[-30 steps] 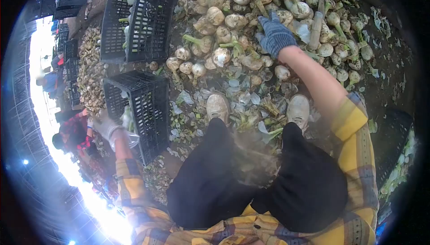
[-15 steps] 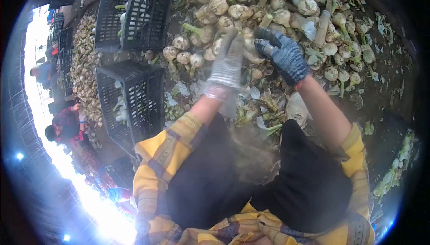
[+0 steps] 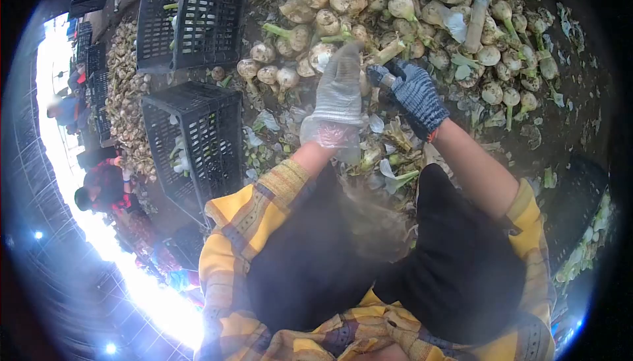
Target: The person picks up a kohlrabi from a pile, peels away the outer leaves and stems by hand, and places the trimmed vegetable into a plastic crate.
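My left hand (image 3: 339, 94), in a pale knit glove with clear plastic at the cuff, reaches to the near edge of a heap of soil-stained white bulbs (image 3: 348, 3), onions or garlic. Its fingers are stretched out close together; what lies beneath the palm is hidden. Just to the right, my right hand (image 3: 417, 97), in a grey-blue knit glove, has its fingers curled. A small tool with a shiny part (image 3: 388, 81) shows at its fingertips, its kind unclear. A cut stalk (image 3: 390, 52) lies on the heap just beyond the hands.
Two black slatted crates stand at left, the farther one (image 3: 211, 21) and the nearer one (image 3: 214, 130), with pale bulbs inside. Peelings and leaf scraps (image 3: 395, 176) litter the ground before my knees. Another bulb heap (image 3: 126, 84) and a person in red and black (image 3: 102, 183) are farther left.
The view has shifted slightly. My right hand has come a little lower, its fingers more curled. A pale bulb seen between the hands before no longer shows there. My left fingers remain stretched.
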A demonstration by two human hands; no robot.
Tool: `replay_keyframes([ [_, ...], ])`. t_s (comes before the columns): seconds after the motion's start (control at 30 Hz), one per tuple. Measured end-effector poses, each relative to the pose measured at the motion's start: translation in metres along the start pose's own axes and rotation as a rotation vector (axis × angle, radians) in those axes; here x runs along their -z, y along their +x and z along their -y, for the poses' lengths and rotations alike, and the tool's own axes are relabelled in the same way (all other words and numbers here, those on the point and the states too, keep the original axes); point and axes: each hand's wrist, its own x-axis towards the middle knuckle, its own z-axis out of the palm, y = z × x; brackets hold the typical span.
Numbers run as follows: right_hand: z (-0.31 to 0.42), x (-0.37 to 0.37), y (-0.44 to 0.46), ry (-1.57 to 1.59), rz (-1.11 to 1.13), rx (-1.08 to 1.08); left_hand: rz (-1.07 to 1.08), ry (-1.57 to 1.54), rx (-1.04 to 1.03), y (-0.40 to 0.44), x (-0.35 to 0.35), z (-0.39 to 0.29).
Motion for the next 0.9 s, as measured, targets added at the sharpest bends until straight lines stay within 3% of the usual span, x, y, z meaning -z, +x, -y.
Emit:
replay_keyframes([
  [0.13,0.003,0.000,0.000,0.019,0.047,-0.142,0.008,0.082,-0.080,-0.001,0.005,0.011],
  [0.23,0.016,0.002,-0.002,0.129,-0.018,-0.272,-0.004,0.022,0.036,-0.007,0.003,0.007],
  [0.53,0.015,-0.001,-0.005,-0.023,-0.054,-0.100,-0.050,0.253,-0.013,-0.003,0.006,0.008],
  [0.63,0.012,-0.004,-0.004,-0.041,-0.077,-0.127,-0.026,0.081,0.125,0.002,0.006,0.009],
  [0.73,0.004,-0.010,-0.006,-0.136,-0.201,-0.003,-0.014,-0.291,0.820,0.005,0.012,-0.011],
  [0.83,-0.002,-0.010,-0.005,-0.022,-0.182,-0.096,0.092,-0.301,0.830,0.008,0.016,-0.010],
  [0.9,-0.003,-0.008,-0.004,-0.015,-0.205,-0.138,0.028,0.303,0.357,0.002,0.006,0.008],
])
